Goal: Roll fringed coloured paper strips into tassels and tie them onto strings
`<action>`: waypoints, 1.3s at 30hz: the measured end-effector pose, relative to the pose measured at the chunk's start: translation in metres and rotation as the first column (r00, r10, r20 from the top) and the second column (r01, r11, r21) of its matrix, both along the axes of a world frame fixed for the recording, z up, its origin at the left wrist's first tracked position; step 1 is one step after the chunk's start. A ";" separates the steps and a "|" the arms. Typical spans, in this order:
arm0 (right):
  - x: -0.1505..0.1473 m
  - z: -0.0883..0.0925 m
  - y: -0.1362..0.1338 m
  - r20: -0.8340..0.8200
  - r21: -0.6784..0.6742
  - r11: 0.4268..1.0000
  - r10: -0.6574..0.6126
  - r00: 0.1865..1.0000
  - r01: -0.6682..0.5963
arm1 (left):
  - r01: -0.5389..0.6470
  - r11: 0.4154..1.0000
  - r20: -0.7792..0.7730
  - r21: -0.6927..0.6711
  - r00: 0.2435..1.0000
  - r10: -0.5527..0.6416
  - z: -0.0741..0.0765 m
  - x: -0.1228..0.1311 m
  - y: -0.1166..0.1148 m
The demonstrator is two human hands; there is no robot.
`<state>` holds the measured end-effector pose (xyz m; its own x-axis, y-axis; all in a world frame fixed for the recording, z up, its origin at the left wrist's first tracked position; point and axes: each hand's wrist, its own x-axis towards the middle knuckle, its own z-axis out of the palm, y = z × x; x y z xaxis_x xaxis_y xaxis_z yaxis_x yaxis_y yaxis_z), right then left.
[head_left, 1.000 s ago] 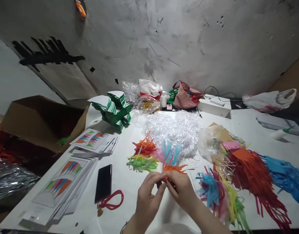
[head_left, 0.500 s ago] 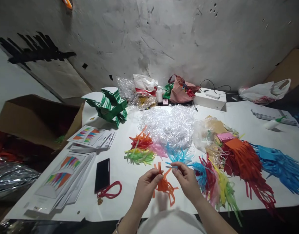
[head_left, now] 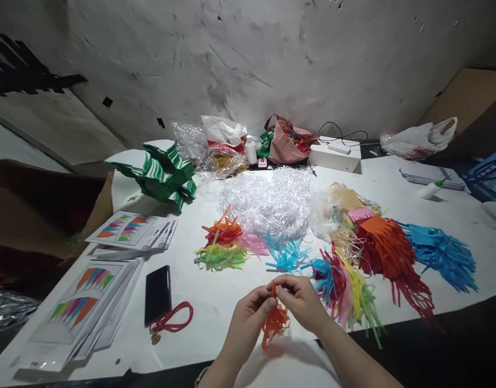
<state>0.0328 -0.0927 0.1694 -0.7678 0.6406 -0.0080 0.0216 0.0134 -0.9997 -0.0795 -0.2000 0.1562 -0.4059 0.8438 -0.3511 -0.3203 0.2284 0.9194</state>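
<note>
Close to the table's front edge, my left hand [head_left: 251, 312] pinches an orange fringed tassel [head_left: 276, 323] near its top. My right hand [head_left: 302, 302] meets it there, its fingers closed on the same tassel top. The loose orange strips hang below both hands. Just beyond my hands lie light blue strips [head_left: 286, 253]. Left of those is a small heap of red-orange strips [head_left: 223, 233], with green and yellow strips [head_left: 221, 257] in front. To the right of my right hand spreads a multicoloured fringe bundle [head_left: 348, 285].
A heap of clear shredded filament [head_left: 267, 199] fills the table's middle. At left are a phone [head_left: 158, 295] with a red cord, printed packets [head_left: 78, 307] and green-white cut-outs [head_left: 162, 178]. Red-orange fringe [head_left: 387, 248], blue fringe [head_left: 441, 253] and a glue bottle [head_left: 431, 188] lie at right.
My right hand has moved left to meet my left hand at the orange tassel's top. The light blue piece in its fingers no longer shows. The view has shifted a little to the right.
</note>
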 end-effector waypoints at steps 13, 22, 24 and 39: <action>0.001 -0.003 -0.004 0.091 0.117 0.992 -0.061 0.994 0.050 | 0.002 1.000 -0.106 -0.017 0.994 -0.004 -0.003 0.003 0.000; 0.000 -0.009 -0.004 0.167 0.167 0.986 -0.033 0.985 0.005 | 0.042 0.999 -0.418 -0.020 0.907 -0.047 -0.007 0.005 -0.004; 0.000 -0.011 -0.006 0.154 0.195 0.981 -0.048 0.987 0.017 | 0.060 0.998 -0.451 -0.015 0.890 -0.060 -0.006 0.006 -0.004; -0.002 -0.022 -0.007 0.130 -0.039 0.997 -0.064 0.990 0.069 | -0.014 0.998 -0.462 0.059 0.886 0.040 -0.009 0.009 -0.008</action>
<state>0.0310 -0.0999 0.1472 -0.7144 0.6870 -0.1328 0.1491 -0.0360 -0.9882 -0.0701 -0.2081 0.1477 -0.5341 0.8422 -0.0737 0.1389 0.1734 0.9750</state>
